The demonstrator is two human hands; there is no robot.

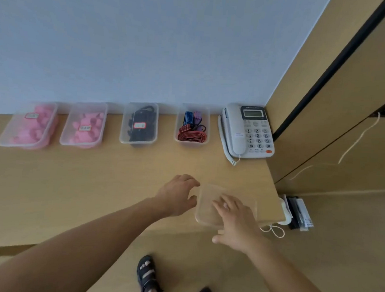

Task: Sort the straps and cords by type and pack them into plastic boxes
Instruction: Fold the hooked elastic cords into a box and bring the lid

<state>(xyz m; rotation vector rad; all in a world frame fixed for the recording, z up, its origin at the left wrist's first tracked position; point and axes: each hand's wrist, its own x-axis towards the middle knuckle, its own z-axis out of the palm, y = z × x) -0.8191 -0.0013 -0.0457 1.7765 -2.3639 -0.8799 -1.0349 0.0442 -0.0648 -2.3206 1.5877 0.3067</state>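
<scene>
Step in hand, as judged: the person is taking up the clear plastic piece [206,192], apparently a lid or a shallow box, lying on the desk [93,184] near its front right corner. The right hand [234,219] is lying flat on top with fingers straight, holding nothing. The left hand [179,195] is half open, its fingers arching at the piece's left edge; whether it is already pinching that edge cannot be told. To do this well, the right hand should be steadying the piece while the left thumb is getting under the rim, since thin clear plastic probably slides and flexes. The piece is looking near-transparent, rectangular with rounded corners, the wood grain showing through. Against the wall, the open strap box [190,142] is holding folded red, blue and purple straps [191,134], and probably awaiting closure.
</scene>
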